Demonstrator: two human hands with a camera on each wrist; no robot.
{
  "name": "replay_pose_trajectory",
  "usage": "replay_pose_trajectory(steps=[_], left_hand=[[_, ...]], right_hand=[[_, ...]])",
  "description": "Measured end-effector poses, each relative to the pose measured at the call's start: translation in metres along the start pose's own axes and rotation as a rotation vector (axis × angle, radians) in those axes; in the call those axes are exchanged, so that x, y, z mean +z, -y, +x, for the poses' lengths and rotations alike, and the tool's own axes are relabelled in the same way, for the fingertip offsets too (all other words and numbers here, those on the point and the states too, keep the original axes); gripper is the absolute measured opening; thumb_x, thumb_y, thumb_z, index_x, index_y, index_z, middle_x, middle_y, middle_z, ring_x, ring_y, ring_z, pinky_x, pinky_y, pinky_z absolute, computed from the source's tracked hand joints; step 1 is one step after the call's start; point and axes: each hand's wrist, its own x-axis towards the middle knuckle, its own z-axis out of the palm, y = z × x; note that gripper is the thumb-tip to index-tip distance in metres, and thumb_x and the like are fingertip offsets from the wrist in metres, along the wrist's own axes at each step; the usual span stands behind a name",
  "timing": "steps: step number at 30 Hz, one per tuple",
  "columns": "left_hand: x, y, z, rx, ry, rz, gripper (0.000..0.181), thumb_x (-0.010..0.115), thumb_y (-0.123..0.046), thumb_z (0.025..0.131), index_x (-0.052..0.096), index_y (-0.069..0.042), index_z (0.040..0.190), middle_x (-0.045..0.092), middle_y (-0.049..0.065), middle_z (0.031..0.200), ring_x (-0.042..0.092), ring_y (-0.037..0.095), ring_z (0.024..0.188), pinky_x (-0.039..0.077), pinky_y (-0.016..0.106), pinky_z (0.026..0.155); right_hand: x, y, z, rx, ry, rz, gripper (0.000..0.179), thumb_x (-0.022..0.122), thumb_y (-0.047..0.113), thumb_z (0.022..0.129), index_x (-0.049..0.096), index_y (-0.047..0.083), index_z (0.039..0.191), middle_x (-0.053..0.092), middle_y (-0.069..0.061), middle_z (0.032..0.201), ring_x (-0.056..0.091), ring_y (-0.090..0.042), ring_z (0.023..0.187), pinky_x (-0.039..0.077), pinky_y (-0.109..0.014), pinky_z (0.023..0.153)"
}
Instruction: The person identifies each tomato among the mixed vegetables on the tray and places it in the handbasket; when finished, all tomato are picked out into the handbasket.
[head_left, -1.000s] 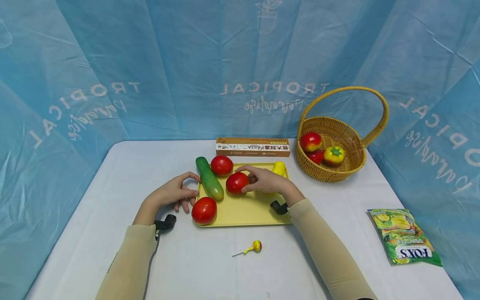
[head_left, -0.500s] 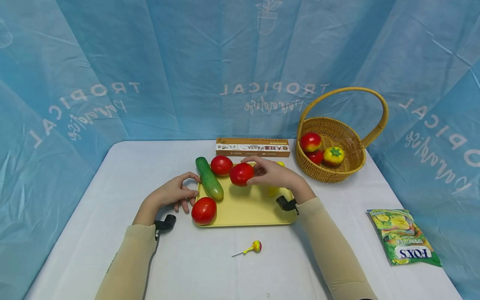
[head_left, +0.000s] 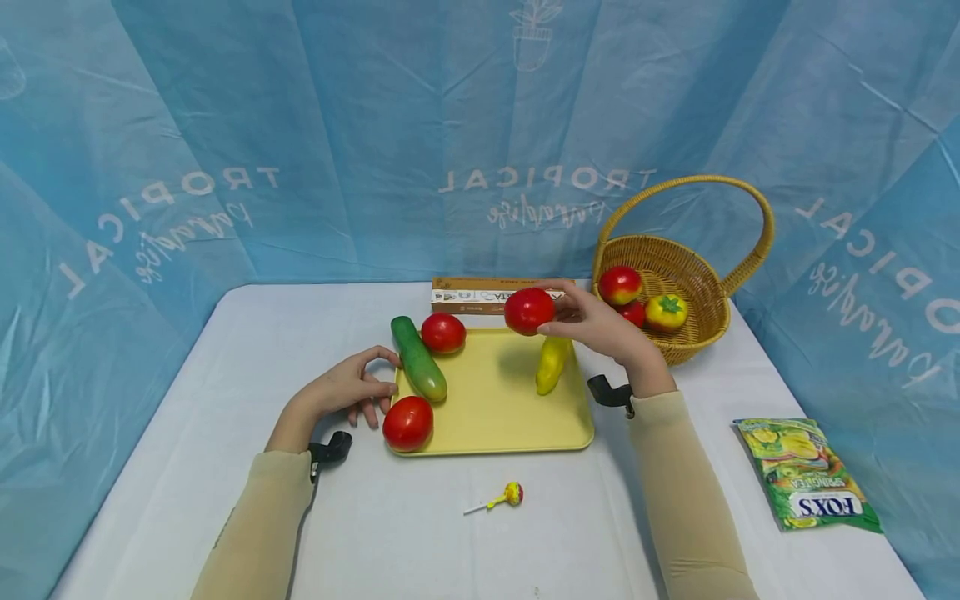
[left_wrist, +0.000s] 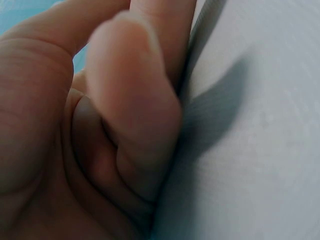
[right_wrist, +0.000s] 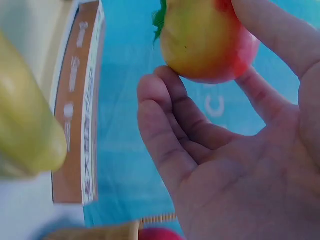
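My right hand (head_left: 596, 323) pinches a tomato (head_left: 529, 311) between thumb and fingers, raised above the far right part of the yellow tray (head_left: 495, 425). In the right wrist view the tomato (right_wrist: 205, 45) shows a yellow underside and a green leafy top. My left hand (head_left: 345, 387) rests at the tray's left edge, fingers loosely bent, beside a cucumber (head_left: 418, 358); the left wrist view shows nothing held in it. Two more red tomatoes lie at the tray's left side, a far tomato (head_left: 443, 333) and a near tomato (head_left: 408, 423). A yellow banana-like fruit (head_left: 552, 365) lies at the right.
A wicker basket (head_left: 637, 342) with a tall handle, holding several red and yellow fruits, stands at the back right. Behind the tray lies a pasta box (head_left: 468, 296). A lollipop (head_left: 512, 493) is in front, and a green candy bag (head_left: 810, 479) sits far right.
My right hand has lifted the tomato off the tray and carried it right and away from me, uncovering the yellow fruit. My left hand has stayed in place.
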Motion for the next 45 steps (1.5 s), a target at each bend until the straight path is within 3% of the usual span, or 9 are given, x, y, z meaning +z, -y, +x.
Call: replay_pose_trajectory(steps=[8,15,30,36,45], left_hand=[[0.001,0.001,-0.001,0.0,0.004,0.005,0.05,0.067,-0.028,0.105,0.042,-0.016,0.146,0.077,0.01,0.084,0.076,0.025,0.061,0.055,0.024,0.051],[0.0,0.0,-0.001,0.009,-0.008,0.009,0.05,0.068,-0.028,0.104,0.042,-0.016,0.146,0.076,0.01,0.084,0.077,0.027,0.062,0.055,0.025,0.05],[0.001,0.001,0.0,0.002,-0.001,0.01,0.05,0.067,-0.028,0.104,0.042,-0.016,0.146,0.077,0.01,0.084,0.076,0.026,0.062,0.054,0.024,0.05],[0.0,0.001,0.0,0.0,-0.003,0.016,0.052,0.069,-0.03,0.103,0.043,-0.016,0.146,0.077,0.011,0.084,0.077,0.027,0.063,0.055,0.025,0.051],[0.0,-0.002,-0.001,-0.004,-0.008,0.021,0.051,0.069,-0.029,0.103,0.043,-0.016,0.146,0.077,0.011,0.085,0.076,0.027,0.061,0.054,0.025,0.051]], right_hand=[[-0.029,-0.015,-0.01,0.102,-0.174,0.035,0.074,0.075,0.038,0.1,0.036,0.03,0.162,0.054,-0.017,0.152,0.051,-0.034,0.141,0.045,-0.06,0.118],[-0.047,-0.025,-0.017,0.112,-0.272,0.069,0.075,0.074,0.033,0.101,0.033,0.026,0.164,0.047,-0.02,0.157,0.045,-0.037,0.145,0.043,-0.056,0.117],[-0.069,-0.042,-0.035,0.207,-0.362,0.082,0.081,0.071,0.039,0.102,0.024,0.03,0.167,0.042,-0.021,0.162,0.042,-0.04,0.148,0.044,-0.064,0.119],[-0.081,-0.048,-0.047,0.236,-0.409,0.057,0.085,0.072,0.046,0.1,0.023,0.031,0.167,0.043,-0.02,0.162,0.043,-0.038,0.147,0.043,-0.064,0.119],[-0.09,-0.057,-0.057,0.316,-0.431,-0.036,0.089,0.072,0.049,0.099,0.02,0.029,0.169,0.039,-0.028,0.163,0.04,-0.047,0.148,0.042,-0.068,0.118]])
